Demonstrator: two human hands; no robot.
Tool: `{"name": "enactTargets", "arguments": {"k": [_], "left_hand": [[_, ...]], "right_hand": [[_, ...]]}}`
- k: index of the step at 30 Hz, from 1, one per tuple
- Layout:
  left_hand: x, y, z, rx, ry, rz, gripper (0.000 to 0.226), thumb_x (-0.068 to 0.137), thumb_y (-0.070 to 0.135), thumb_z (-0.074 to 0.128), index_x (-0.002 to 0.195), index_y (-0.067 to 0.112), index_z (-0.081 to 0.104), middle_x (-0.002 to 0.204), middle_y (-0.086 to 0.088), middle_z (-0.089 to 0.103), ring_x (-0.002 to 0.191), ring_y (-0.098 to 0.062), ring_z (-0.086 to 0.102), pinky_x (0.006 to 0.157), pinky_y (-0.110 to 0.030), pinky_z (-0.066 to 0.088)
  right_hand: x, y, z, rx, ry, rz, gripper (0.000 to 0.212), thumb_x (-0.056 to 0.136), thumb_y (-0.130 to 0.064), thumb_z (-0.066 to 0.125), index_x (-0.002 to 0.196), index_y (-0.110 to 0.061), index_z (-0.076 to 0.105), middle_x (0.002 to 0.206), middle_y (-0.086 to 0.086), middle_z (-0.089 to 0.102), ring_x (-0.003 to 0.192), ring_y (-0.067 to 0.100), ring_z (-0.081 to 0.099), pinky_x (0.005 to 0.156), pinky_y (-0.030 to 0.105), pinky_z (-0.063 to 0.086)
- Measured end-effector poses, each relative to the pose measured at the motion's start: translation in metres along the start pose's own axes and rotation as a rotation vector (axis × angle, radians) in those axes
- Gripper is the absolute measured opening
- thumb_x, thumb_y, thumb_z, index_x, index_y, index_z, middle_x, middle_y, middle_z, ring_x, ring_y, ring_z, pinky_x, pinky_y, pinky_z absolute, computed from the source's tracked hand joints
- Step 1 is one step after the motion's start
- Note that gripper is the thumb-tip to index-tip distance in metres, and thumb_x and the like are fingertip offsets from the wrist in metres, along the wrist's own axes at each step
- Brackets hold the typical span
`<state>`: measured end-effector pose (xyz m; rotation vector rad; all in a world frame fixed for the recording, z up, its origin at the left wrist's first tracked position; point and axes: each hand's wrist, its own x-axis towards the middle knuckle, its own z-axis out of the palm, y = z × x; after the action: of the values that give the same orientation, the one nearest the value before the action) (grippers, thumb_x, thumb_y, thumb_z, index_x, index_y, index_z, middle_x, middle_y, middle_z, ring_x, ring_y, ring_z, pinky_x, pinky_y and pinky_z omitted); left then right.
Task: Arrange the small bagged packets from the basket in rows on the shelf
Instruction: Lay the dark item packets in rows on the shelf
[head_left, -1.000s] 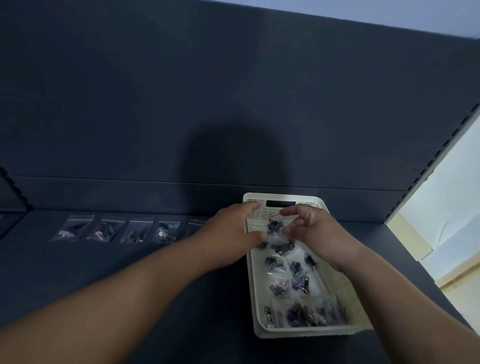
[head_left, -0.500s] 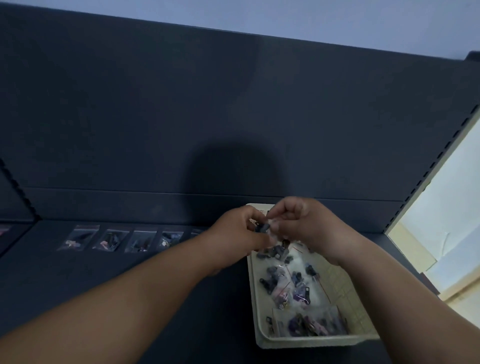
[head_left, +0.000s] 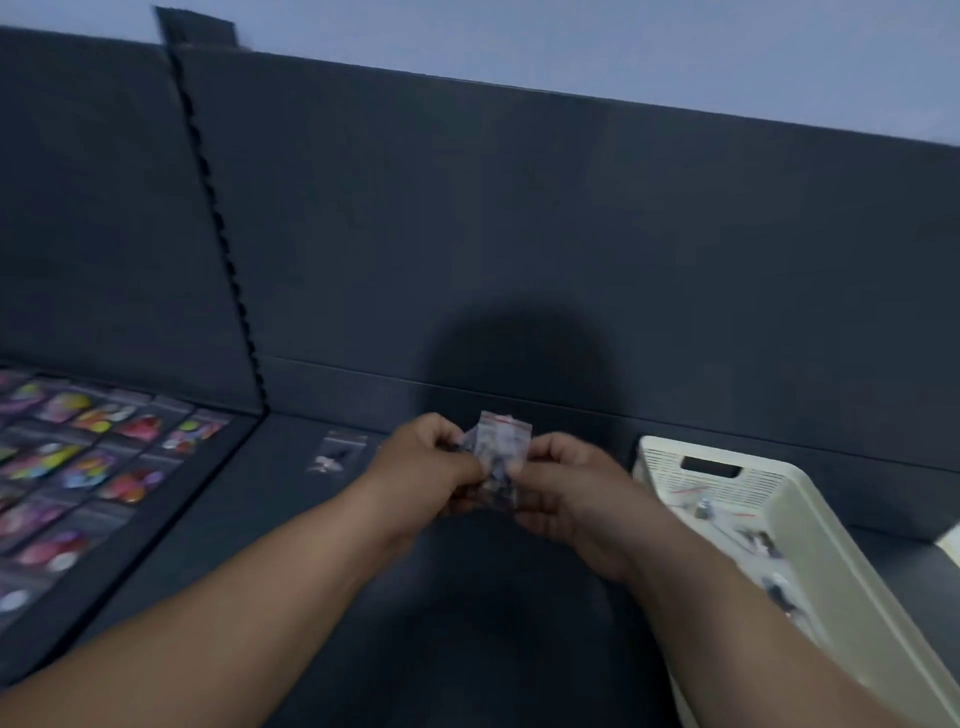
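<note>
My left hand (head_left: 434, 470) and my right hand (head_left: 563, 483) are raised together over the dark shelf (head_left: 270, 525), and between them they pinch a small clear bagged packet (head_left: 500, 457) with dark pieces inside and a red strip at its top. To the right stands the cream basket (head_left: 810, 525), with more small packets inside; my right forearm hides part of it. One packet (head_left: 337, 453) lies flat on the shelf near the back wall, left of my hands.
The dark back panel (head_left: 519, 249) rises behind the shelf. A notched upright (head_left: 221, 228) separates this bay from the left bay, where rows of colourful bagged items (head_left: 78, 457) lie.
My hands have lifted a packet out of the basket and carried it left over the shelf. The view has swung left, so the left bay now shows and the basket sits at the right.
</note>
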<state>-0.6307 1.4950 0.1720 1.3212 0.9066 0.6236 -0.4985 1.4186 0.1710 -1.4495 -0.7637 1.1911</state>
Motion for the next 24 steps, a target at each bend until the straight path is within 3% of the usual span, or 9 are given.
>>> {"name": "enactTargets", "arguments": {"k": [3,9,16,21,24], "left_hand": [[-0.007,-0.012,-0.046,0.028,0.038,-0.054,0.024,0.082,-0.008,0.058,0.081,0.012,0.045,0.067,-0.012,0.056,0.052,-0.017,0.053,0.049,-0.024,0.044],[-0.005,-0.029,-0.138,0.075,0.165,-0.154,0.018,0.084,0.006,0.066,0.080,0.011,0.050,0.063,-0.011,0.060,0.050,-0.016,0.054,0.044,-0.021,0.036],[0.012,-0.034,-0.197,0.037,0.159,-0.223,0.009,0.088,0.006,0.057,0.082,0.011,0.053,0.062,-0.010,0.061,0.053,-0.016,0.058,0.050,-0.024,0.043],[0.018,-0.038,-0.215,0.055,0.107,-0.233,0.005,0.090,0.011,0.058,0.086,0.011,0.055,0.070,-0.011,0.065,0.061,-0.017,0.061,0.055,-0.027,0.047],[0.020,-0.039,-0.222,0.064,0.085,-0.236,0.006,0.090,0.010,0.057,0.085,0.010,0.054,0.073,-0.011,0.064,0.062,-0.017,0.061,0.056,-0.027,0.047]], "right_hand": [[0.011,0.018,0.045,-0.089,0.000,0.034,0.015,0.086,0.001,0.059,0.080,-0.012,0.053,0.065,0.006,0.061,0.056,0.012,0.055,0.051,0.021,0.044],[0.039,0.051,0.113,-0.181,0.013,0.163,0.015,0.086,-0.007,0.062,0.077,-0.015,0.054,0.062,0.004,0.062,0.055,0.010,0.056,0.051,0.020,0.043],[0.066,0.068,0.168,-0.292,0.055,0.189,0.018,0.086,-0.006,0.060,0.072,-0.016,0.053,0.061,0.005,0.061,0.056,0.013,0.056,0.050,0.020,0.044],[0.066,0.075,0.177,-1.003,0.279,-0.005,0.018,0.080,-0.029,0.065,0.075,-0.021,0.050,0.075,-0.005,0.059,0.070,0.015,0.054,0.055,0.026,0.038],[0.054,0.078,0.174,-1.113,0.233,-0.306,0.003,0.086,-0.022,0.053,0.087,-0.023,0.056,0.091,-0.004,0.057,0.085,0.017,0.053,0.068,0.024,0.040]]}}
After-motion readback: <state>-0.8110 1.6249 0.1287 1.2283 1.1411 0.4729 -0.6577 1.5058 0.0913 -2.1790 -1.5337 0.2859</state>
